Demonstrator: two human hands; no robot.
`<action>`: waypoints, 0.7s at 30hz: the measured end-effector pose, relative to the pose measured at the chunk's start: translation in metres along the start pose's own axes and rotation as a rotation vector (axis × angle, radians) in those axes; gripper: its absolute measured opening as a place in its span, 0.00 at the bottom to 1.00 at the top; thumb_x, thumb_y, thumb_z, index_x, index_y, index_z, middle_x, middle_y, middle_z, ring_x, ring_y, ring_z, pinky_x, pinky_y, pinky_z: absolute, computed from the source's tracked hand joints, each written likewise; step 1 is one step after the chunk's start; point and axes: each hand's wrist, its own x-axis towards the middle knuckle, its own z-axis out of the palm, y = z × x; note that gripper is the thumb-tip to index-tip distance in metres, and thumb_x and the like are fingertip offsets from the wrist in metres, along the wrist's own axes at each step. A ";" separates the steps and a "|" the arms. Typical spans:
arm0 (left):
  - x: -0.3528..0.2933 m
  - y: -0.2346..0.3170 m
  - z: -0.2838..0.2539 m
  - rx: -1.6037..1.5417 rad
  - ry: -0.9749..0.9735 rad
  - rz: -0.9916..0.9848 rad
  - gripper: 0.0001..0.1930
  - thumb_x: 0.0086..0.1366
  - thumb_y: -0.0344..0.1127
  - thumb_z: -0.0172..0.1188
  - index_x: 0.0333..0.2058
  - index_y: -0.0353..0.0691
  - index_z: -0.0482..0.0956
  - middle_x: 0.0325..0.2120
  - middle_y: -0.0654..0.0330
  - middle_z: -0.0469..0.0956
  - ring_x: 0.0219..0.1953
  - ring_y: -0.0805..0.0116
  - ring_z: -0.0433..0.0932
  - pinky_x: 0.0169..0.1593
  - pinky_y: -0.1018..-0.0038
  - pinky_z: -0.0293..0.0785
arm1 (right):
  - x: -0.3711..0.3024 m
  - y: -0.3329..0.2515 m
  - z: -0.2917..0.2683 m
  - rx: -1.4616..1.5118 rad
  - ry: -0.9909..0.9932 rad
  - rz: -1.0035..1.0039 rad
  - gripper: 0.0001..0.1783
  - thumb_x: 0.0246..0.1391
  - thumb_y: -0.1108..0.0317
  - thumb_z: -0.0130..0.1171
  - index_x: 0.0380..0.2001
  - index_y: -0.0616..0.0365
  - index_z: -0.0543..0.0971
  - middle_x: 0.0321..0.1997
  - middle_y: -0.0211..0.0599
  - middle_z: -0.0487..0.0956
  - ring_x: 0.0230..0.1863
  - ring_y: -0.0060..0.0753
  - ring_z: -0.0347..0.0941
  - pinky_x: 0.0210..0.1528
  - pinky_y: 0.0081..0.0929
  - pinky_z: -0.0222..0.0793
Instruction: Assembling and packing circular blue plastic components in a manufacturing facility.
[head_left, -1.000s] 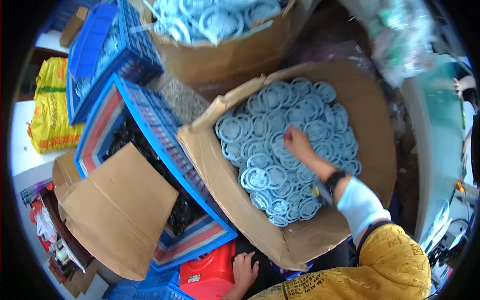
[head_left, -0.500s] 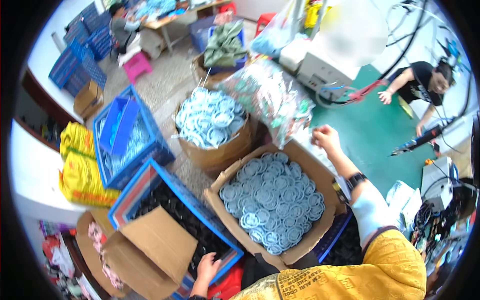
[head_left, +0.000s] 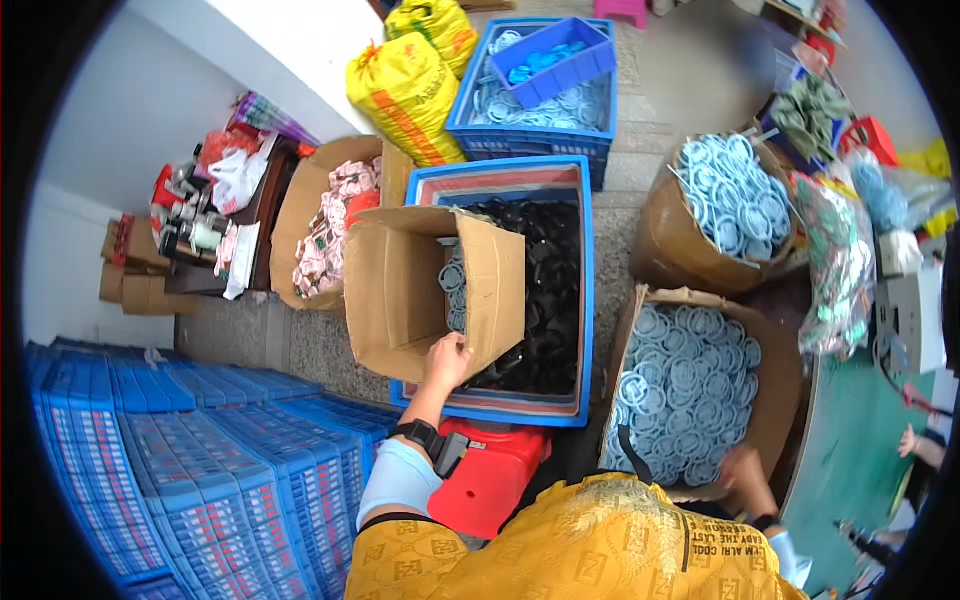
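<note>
My left hand (head_left: 447,362) grips the near rim of an open cardboard box (head_left: 495,285), fingers closed on its edge. Some light-blue ring-shaped pieces (head_left: 454,285) show inside that box. It rests over a blue crate (head_left: 586,300), which holds many black parts (head_left: 552,290). At right stands a larger carton (head_left: 775,390), filled with more light-blue rings (head_left: 685,385). By this carton's near right corner is my right hand (head_left: 748,478), smeared by motion; whether its fingers hold anything does not show.
A red stool (head_left: 490,490) stands close by my left forearm. Stacked blue crates (head_left: 210,450) fill the lower left. Beyond are a carton of pink pieces (head_left: 285,240), yellow sacks (head_left: 405,95) and a round carton (head_left: 660,225). A green table (head_left: 850,440) borders the right, another person's hand (head_left: 908,441) over it.
The view has swung left. My left hand has come to the small box's rim and closed on it. My right hand has moved from beside the large carton's far corner to its near corner.
</note>
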 end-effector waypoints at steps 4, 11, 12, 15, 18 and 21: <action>0.056 -0.040 -0.008 -0.076 0.075 -0.038 0.40 0.46 0.53 0.71 0.51 0.31 0.70 0.47 0.42 0.74 0.52 0.50 0.72 0.54 0.62 0.69 | -0.042 0.020 0.060 -0.539 -0.448 0.006 0.14 0.49 0.58 0.59 0.30 0.60 0.79 0.26 0.39 0.82 0.23 0.34 0.78 0.26 0.33 0.74; 0.087 -0.066 0.075 -0.057 -0.100 -0.095 0.24 0.54 0.44 0.67 0.40 0.27 0.77 0.39 0.42 0.79 0.47 0.47 0.77 0.50 0.59 0.72 | -0.062 -0.058 0.046 -0.411 0.254 -0.091 0.21 0.44 0.60 0.64 0.40 0.61 0.77 0.34 0.46 0.80 0.38 0.47 0.78 0.43 0.38 0.73; 0.078 -0.029 0.076 0.190 -0.003 -0.142 0.22 0.56 0.44 0.65 0.37 0.27 0.78 0.38 0.39 0.79 0.45 0.43 0.77 0.49 0.58 0.72 | -0.070 -0.063 0.042 -0.344 0.322 -0.080 0.20 0.44 0.60 0.64 0.40 0.60 0.77 0.34 0.47 0.80 0.39 0.49 0.78 0.43 0.39 0.73; 0.080 0.018 0.075 0.288 -0.028 0.038 0.21 0.58 0.45 0.62 0.35 0.26 0.78 0.36 0.35 0.77 0.44 0.38 0.75 0.47 0.55 0.72 | -0.109 -0.058 0.047 -0.152 0.417 -0.001 0.20 0.44 0.62 0.64 0.40 0.61 0.77 0.32 0.46 0.81 0.37 0.47 0.78 0.42 0.38 0.73; 0.093 0.032 0.050 0.170 -0.027 0.059 0.16 0.58 0.37 0.63 0.33 0.25 0.77 0.34 0.40 0.80 0.37 0.49 0.80 0.44 0.60 0.74 | -0.139 -0.007 0.069 0.010 0.424 0.091 0.19 0.45 0.64 0.64 0.40 0.62 0.77 0.34 0.45 0.81 0.38 0.47 0.79 0.43 0.38 0.73; 0.115 0.031 0.008 -0.198 0.034 0.128 0.11 0.56 0.28 0.62 0.34 0.25 0.77 0.33 0.50 0.81 0.34 0.62 0.79 0.41 0.65 0.74 | -0.166 0.073 0.117 -0.062 0.389 0.263 0.18 0.43 0.65 0.65 0.39 0.61 0.78 0.34 0.47 0.81 0.39 0.46 0.79 0.43 0.36 0.74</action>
